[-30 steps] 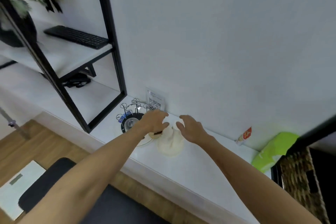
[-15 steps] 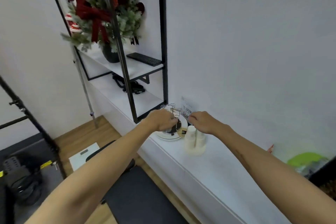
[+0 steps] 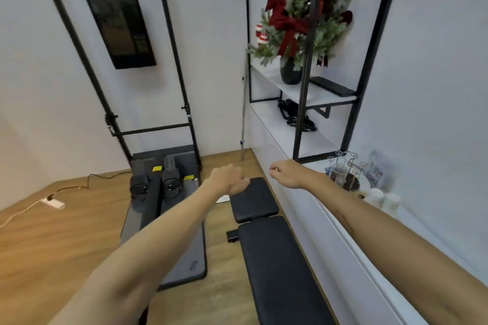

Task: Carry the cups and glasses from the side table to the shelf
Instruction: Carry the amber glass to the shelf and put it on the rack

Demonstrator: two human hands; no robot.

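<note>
Two white paper cups [image 3: 383,199] stand side by side on the white side table [image 3: 343,229], close to its back edge by the wall. Just behind them a wire rack of glasses [image 3: 343,170] sits on a round tray, with a small card [image 3: 376,170] leaning at the wall. Both hands are off the table, out over the floor and a black padded bench [image 3: 266,232]. The left hand [image 3: 228,179] has its fingers curled under, and whether it holds anything cannot be told. The right hand [image 3: 284,171] has its fingers curled into a loose fist, apparently empty. At the table's far end stands the black-framed shelf [image 3: 317,97] with a potted festive plant [image 3: 293,31] and a keyboard [image 3: 332,86].
</note>
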